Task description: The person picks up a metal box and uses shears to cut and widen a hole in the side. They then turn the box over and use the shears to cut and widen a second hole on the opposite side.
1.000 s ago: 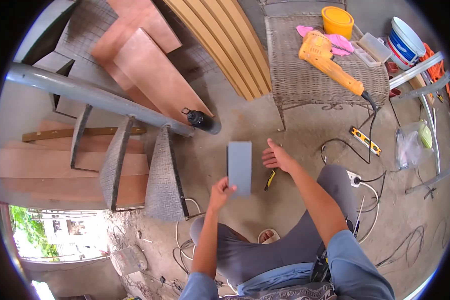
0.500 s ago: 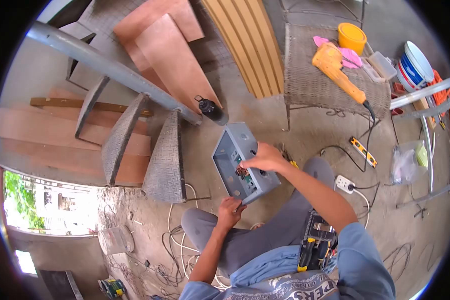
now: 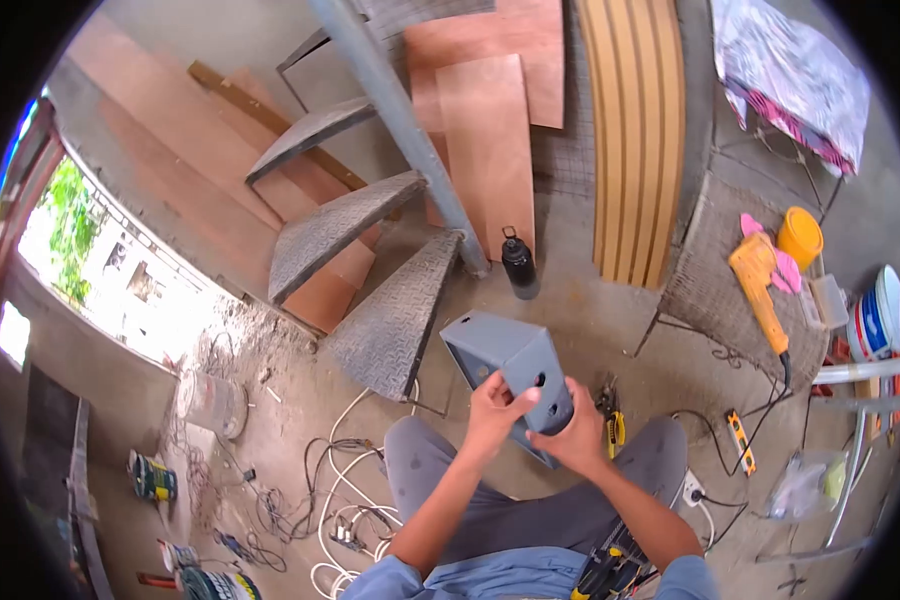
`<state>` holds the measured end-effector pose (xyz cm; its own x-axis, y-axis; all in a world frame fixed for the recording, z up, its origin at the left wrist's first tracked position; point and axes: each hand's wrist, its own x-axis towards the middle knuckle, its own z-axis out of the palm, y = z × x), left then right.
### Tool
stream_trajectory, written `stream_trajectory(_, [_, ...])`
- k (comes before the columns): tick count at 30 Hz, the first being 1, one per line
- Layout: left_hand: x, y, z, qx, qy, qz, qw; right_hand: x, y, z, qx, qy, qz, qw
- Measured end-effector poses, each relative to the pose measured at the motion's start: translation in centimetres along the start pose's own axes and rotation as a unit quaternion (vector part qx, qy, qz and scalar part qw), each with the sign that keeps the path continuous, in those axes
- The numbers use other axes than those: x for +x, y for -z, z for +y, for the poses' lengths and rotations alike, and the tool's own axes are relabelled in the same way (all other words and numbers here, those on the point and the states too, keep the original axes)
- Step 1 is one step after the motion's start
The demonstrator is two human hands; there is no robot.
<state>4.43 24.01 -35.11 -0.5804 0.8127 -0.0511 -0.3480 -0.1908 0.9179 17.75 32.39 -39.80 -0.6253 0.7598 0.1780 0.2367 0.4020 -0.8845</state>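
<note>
A grey metal electrical box (image 3: 505,340) with round holes in its side is held tilted above my lap. My left hand (image 3: 495,418) grips its near left edge, the thumb lying across the outer face. My right hand (image 3: 576,432) is wrapped round the right end, close to the holes. The inside of the box is mostly turned out of sight. On the floor just beyond my right hand lie pliers with yellow handles (image 3: 615,425).
A black bottle (image 3: 519,265) stands past the box, near metal spiral stairs (image 3: 395,325). To the right, a woven bench (image 3: 705,265) carries a yellow power tool (image 3: 755,275). A level (image 3: 740,440) and power strip (image 3: 692,488) lie on the floor; cables (image 3: 335,490) sprawl left.
The box has been turned so its holed outer side faces me and its inside is hidden. My right hand has left the interior for the outer end. The view has swung round.
</note>
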Motion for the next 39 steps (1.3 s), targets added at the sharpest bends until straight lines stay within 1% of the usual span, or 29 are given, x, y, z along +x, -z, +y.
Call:
stream_trajectory(2, [-0.1,-0.4,-0.5,0.134,-0.029,0.063,0.989,-0.7,-0.5,0.0,-0.036,0.025,-0.008,0.999])
stream_trajectory(3, [-0.3,-0.4,-0.8,0.114,-0.057,0.070,0.989,-1.1,-0.7,-0.2,-0.027,0.009,-0.010,1.000])
stream_trajectory(7, [-2.2,1.4,-3.5,0.139,-0.061,0.062,0.986,-1.5,-1.8,2.3,-0.018,0.003,-0.015,1.000])
stream_trajectory(8, [-2.7,2.2,-4.5,0.216,-0.075,0.041,0.973,-0.4,-0.8,4.1,0.103,0.002,-0.122,0.987])
stream_trajectory(9, [-3.0,2.7,-5.0,0.291,-0.089,0.017,0.952,0.7,0.3,5.3,0.221,0.000,-0.222,0.950])
stream_trajectory(10, [-3.2,2.5,-4.5,0.290,-0.089,0.013,0.953,1.8,1.4,5.4,0.220,-0.001,-0.218,0.951])
stream_trajectory(11, [-4.0,2.5,-3.9,0.355,-0.132,-0.014,0.926,2.6,2.6,5.6,0.348,-0.109,-0.187,0.912])
stream_trajectory(12, [-4.5,2.3,-3.7,0.416,-0.173,-0.046,0.892,3.1,3.6,5.3,0.467,-0.214,-0.144,0.846])
stream_trajectory(13, [-4.7,2.4,-4.5,0.414,-0.168,-0.059,0.893,3.4,4.0,4.2,0.469,-0.219,-0.131,0.846])
stream_trajectory(14, [-4.7,2.8,-5.6,0.413,-0.221,-0.077,0.880,3.7,3.7,2.7,0.364,-0.187,-0.150,0.900])
stream_trajectory(15, [-4.8,3.3,-6.7,0.410,-0.273,-0.092,0.865,3.9,3.2,0.8,0.254,-0.155,-0.170,0.940])
stream_trajectory(16, [-5.0,3.7,-7.5,0.409,-0.271,-0.100,0.865,4.1,2.7,-1.5,0.256,-0.158,-0.163,0.940])
stream_trajectory(17, [-5.2,4.2,-8.2,0.436,-0.273,-0.142,0.846,4.1,2.2,-3.9,0.098,-0.134,-0.158,0.973])
stream_trajectory(18, [-5.5,4.7,-9.0,0.461,-0.274,-0.181,0.825,4.0,1.8,-5.2,-0.064,-0.106,-0.152,0.981])
stream_trajectory(19, [-5.9,5.5,-10.2,0.460,-0.275,-0.184,0.824,3.8,1.3,-5.1,-0.064,-0.108,-0.149,0.981])
stream_trajectory(21, [-6.2,6.2,-11.4,0.504,-0.255,-0.182,0.805,3.7,-0.3,-4.1,-0.087,-0.111,-0.089,0.986])
stream_trajectory(22, [-6.0,6.4,-11.4,0.503,-0.254,-0.181,0.806,3.5,-0.9,-3.6,-0.088,-0.112,-0.090,0.986])
stream_trajectory(24, [-5.0,6.8,-10.8,0.492,-0.148,-0.254,0.820,2.7,-1.8,-2.7,-0.086,-0.083,-0.027,0.992])
stream_trajectory(26, [-4.4,5.9,-4.5,0.436,0.037,-0.242,0.866,2.0,-2.5,-2.2,-0.093,-0.072,-0.023,0.993])
stream_trajectory(27, [-3.8,6.8,-5.2,0.265,0.044,-0.190,0.944,1.8,-2.9,-1.9,-0.097,-0.057,-0.013,0.994])
stream_trajectory(28, [-3.2,7.3,-5.5,0.084,0.048,-0.128,0.987,1.7,-3.3,-1.4,-0.100,-0.058,-0.020,0.993])
stream_trajectory(29, [-2.9,7.7,-6.0,0.080,0.053,-0.119,0.988,1.4,-4.0,-0.9,-0.100,-0.052,-0.020,0.993])
stream_trajectory(30, [-2.1,7.6,-5.7,-0.020,0.096,-0.046,0.994,1.1,-4.6,-0.4,-0.099,-0.046,-0.019,0.994])
stream_trajectory(31, [-1.4,7.6,-5.7,-0.119,0.136,0.027,0.983,0.8,-5.0,-0.2,-0.099,-0.049,-0.029,0.993])
stream_trajectory(32, [-0.9,7.4,-5.9,-0.121,0.139,0.034,0.982,0.7,-5.4,0.0,-0.095,-0.049,-0.012,0.994])
stream_trajectory(34, [0.3,6.7,-6.9,-0.098,0.185,0.059,0.976,0.3,-6.4,1.0,-0.091,-0.051,0.006,0.995])
stream_trajectory(35, [0.7,6.3,-7.3,-0.099,0.187,0.059,0.976,0.0,-7.1,1.9,-0.097,-0.039,0.013,0.994])
stream_trajectory(37, [1.0,5.8,-8.1,-0.061,0.171,0.107,0.978,-0.4,-7.5,2.1,-0.107,-0.032,0.019,0.994])
stream_trajectory(39, [1.0,6.3,-8.8,-0.065,0.170,0.111,0.977,-0.9,-8.0,2.2,-0.075,-0.026,0.018,0.997])
